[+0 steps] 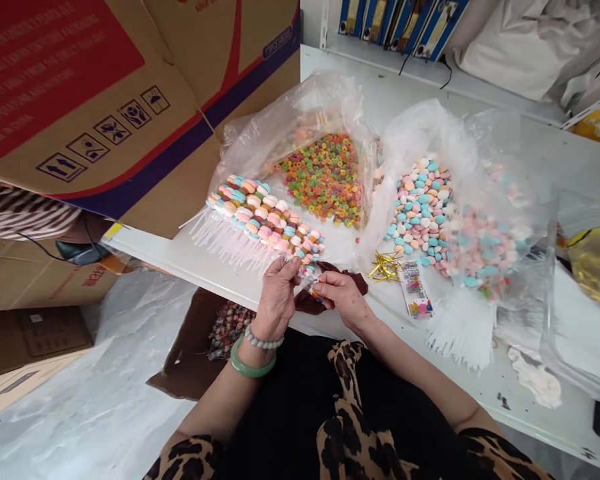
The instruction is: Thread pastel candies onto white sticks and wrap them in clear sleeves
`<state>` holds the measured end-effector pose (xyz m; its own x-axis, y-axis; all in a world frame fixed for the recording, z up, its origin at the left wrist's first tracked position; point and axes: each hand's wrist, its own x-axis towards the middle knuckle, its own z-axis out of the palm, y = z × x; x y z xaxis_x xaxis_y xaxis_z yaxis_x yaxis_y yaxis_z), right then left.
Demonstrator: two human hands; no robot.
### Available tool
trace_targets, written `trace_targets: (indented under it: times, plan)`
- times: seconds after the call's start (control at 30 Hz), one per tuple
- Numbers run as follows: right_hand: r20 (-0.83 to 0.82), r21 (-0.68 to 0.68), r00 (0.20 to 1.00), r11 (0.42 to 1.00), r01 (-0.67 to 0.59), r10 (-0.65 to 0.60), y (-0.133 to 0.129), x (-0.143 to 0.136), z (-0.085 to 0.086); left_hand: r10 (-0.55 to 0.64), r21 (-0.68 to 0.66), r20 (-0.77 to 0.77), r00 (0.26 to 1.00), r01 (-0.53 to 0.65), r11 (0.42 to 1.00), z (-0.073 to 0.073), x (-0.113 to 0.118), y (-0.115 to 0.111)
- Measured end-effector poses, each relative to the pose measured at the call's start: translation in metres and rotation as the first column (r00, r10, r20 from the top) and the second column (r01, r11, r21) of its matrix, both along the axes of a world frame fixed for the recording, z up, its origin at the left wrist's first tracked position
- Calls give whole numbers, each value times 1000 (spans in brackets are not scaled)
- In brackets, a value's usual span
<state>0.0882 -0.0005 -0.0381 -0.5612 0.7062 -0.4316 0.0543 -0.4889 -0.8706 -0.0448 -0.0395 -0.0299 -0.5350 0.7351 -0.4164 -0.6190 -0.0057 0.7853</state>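
Observation:
My left hand [279, 288], with a green bangle and a bead bracelet at the wrist, is closed in a pinch at the table's front edge. Close to its right, my right hand [341, 293] pinches a small colourful packet [319, 291]. What the left fingers hold is too small to make out. Brown cloth [307, 303] lies under and behind the hands. Just beyond my left hand are rows of candy-topped white sticks [265, 217], their candies pink, blue, white and brown. A bag of small ring candies [325, 177] lies behind them.
A large cardboard box [145, 87] stands at the left. Right of the hands are gold ties [384, 267], a printed card [417, 290], white sticks [463, 330] and a bag of pastel candies [425, 207]. Below the table edge, an open box [190, 353] holds wrapped items.

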Motion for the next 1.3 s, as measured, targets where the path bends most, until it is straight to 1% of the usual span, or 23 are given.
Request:
trace_targets:
  times: [0.07,0.13,0.23,0.33,0.4,0.43,0.47,0.5,0.53,0.6,0.67,0.73,0.8,0.83,0.87,0.93,0.97,1.0,1.03,1.07,1.13,1.2,1.3]
  plan:
    - [24,-15,997,997,70,-70,1,-6,-1,-62,-25,2,998,62,998,-1,-2,-3]
    - [62,8,995,997,83,-83,2,-9,0,-182,-79,-5,983,181,980,-1,-5,-9]
    - [106,83,993,995,-52,43,5,-12,3,-310,-127,43,950,313,941,-4,-14,-20]
    - [168,183,970,962,-204,174,9,-15,3,-290,-101,130,948,303,948,-8,-33,-35]
    - [284,341,947,907,-247,151,11,-19,1,-213,-99,167,963,231,968,-11,-47,-45]
    - [362,452,926,848,-277,110,11,-22,-1,-159,-108,174,972,180,978,-12,-54,-50]
    - [443,560,894,759,-332,64,11,-26,-3,-111,-121,173,979,133,984,-14,-60,-54]
    - [524,640,852,647,-413,26,10,-31,-5,-81,-131,168,982,104,986,-15,-65,-59]
    - [603,677,798,530,-511,-1,9,-36,-6,-77,-134,165,983,99,986,-16,-68,-62]
    - [745,635,667,331,-697,-25,6,-48,-8,-116,-126,159,980,137,983,-18,-72,-67]
    - [833,547,551,211,-810,-46,5,-58,-9,-178,-127,153,972,198,972,-18,-73,-69]
    - [851,523,522,161,-837,-53,7,-62,-10,-190,-146,149,970,212,966,-16,-72,-69]
    - [800,594,598,192,-781,-40,11,-57,-11,-165,-144,140,976,185,972,-11,-71,-68]
    - [747,647,665,249,-721,-15,13,-52,-12,-158,-134,135,978,176,975,-8,-70,-67]
    - [675,688,737,345,-639,18,16,-44,-12,-161,-119,129,979,176,977,-5,-69,-65]
    - [489,652,868,625,-430,87,22,-27,-12,-206,-99,118,971,218,971,0,-67,-62]
    - [390,555,914,765,-327,108,25,-18,-12,-224,-101,111,968,235,967,2,-65,-59]
    - [306,433,946,868,-241,110,28,-11,-13,-225,-108,99,969,235,966,2,-63,-56]
    - [245,323,966,932,-167,88,30,-4,-14,-213,-116,83,974,221,968,2,-60,-52]
    - [210,247,976,963,-109,56,32,2,-15,-191,-125,67,979,199,972,1,-57,-48]
    - [214,223,977,974,-35,-14,33,11,-18,-148,-128,41,988,152,980,-1,-51,-39]
    - [280,324,954,946,11,-107,33,19,-20,-128,-109,32,991,131,985,-2,-45,-29]
    - [345,481,905,875,56,-248,29,38,-15,-109,-65,39,993,112,992,0,-40,-17]
